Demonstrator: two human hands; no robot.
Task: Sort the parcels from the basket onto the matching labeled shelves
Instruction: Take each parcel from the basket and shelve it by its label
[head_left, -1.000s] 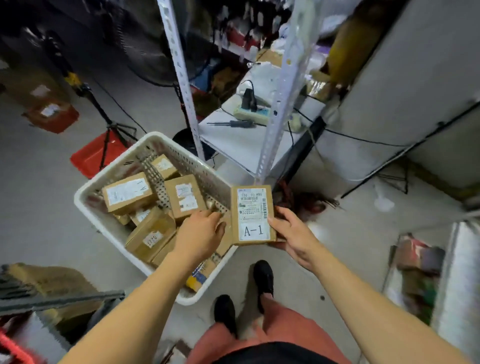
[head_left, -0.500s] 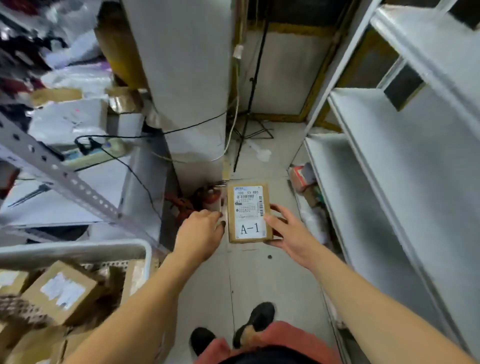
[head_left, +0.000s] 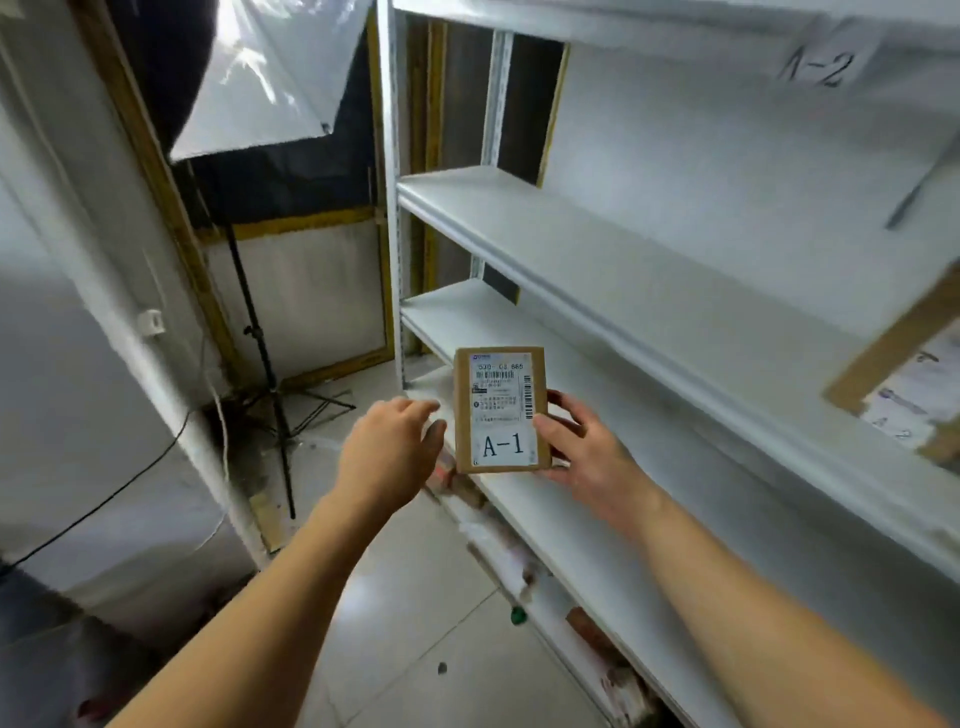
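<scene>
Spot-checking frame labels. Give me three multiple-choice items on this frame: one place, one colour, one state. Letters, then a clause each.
1. Where is the A-2 sign?
A. shelf edge, top right
B. floor
C. tripod

2. What colour is the parcel?
A. red
B. brown with a white label
C. blue

3. Which hand grips the parcel?
A. left only
B. neither
C. right

1 A: it hangs on the upper shelf edge.
2 B: brown cardboard with a white A-1 label.
3 C: the right hand pinches its edge; the left hand is open beside it.
</scene>
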